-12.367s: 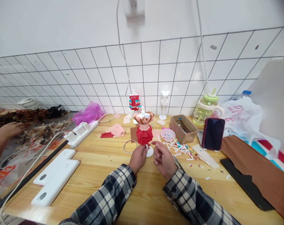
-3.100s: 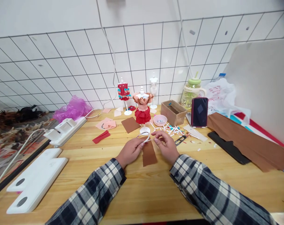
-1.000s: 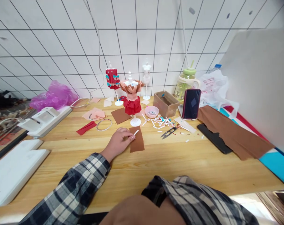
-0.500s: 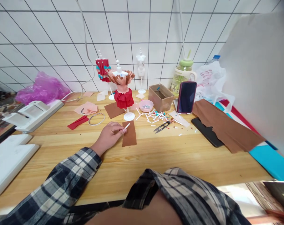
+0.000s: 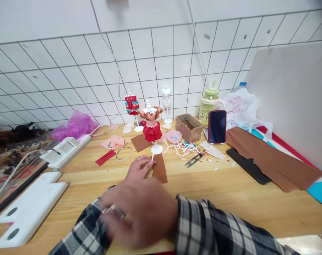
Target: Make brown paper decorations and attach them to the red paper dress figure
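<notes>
My left hand (image 5: 137, 169) pinches a short white strip (image 5: 153, 156) between thumb and fingers, beside a brown paper rectangle (image 5: 160, 169) on the table. Close to the camera, my right hand (image 5: 147, 212) crosses in front of my left forearm. It is smeared by motion, its fingers curled; something small and silvery (image 5: 115, 211) shows between them, too blurred to name. Just beyond the paper stands a small white mannequin in a red skirt and pink-brown paper collar (image 5: 151, 129). Metal thread snips (image 5: 193, 160) lie apart from both hands, to the right.
Behind stand a mannequin in red with blue bows (image 5: 132, 105) and a bare white one (image 5: 166, 101). A pink dish (image 5: 174, 140), white strips, a cardboard box (image 5: 194, 134), a phone (image 5: 217, 126) and a bottle (image 5: 205, 110) are right; a power strip (image 5: 78, 148) is left.
My right hand has come up from low at the front to cross my left forearm. My left hand still pinches the white strip beside the brown paper. The camera has tilted upward.
</notes>
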A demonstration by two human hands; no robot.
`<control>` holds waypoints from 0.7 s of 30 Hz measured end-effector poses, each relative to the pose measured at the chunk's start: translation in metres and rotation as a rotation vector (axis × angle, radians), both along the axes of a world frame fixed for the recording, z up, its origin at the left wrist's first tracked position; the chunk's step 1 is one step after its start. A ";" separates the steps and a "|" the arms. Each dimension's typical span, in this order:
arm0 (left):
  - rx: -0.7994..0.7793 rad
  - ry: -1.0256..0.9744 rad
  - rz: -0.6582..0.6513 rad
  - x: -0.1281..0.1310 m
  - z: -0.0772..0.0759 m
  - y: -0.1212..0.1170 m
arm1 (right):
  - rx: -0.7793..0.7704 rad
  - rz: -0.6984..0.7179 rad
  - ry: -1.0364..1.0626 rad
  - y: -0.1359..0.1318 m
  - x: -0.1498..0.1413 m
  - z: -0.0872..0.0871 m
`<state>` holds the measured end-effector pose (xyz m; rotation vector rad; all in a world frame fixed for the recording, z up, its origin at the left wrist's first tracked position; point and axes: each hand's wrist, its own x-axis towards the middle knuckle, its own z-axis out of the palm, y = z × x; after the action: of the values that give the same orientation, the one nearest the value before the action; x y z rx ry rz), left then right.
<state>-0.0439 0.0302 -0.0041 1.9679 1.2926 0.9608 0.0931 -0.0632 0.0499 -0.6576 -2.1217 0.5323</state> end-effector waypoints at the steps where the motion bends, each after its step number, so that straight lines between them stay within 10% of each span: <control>1: -0.049 -0.090 -0.013 0.000 -0.001 -0.001 | 0.060 -0.037 -0.016 0.011 0.005 -0.004; 11: -0.586 -0.994 -0.278 0.017 0.000 -0.017 | 0.221 -0.342 -0.139 0.069 0.060 -0.038; 17: -0.550 -0.920 -0.312 0.015 0.002 -0.019 | 0.243 -0.419 -0.103 0.071 0.058 -0.041; 21: -0.294 -0.427 -0.197 0.012 0.006 -0.019 | 0.093 -0.519 0.042 0.075 0.062 -0.043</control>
<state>-0.0321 0.0115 0.0021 1.5275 0.9212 0.9648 0.1548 0.0118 0.0066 -1.0850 -1.8243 0.1572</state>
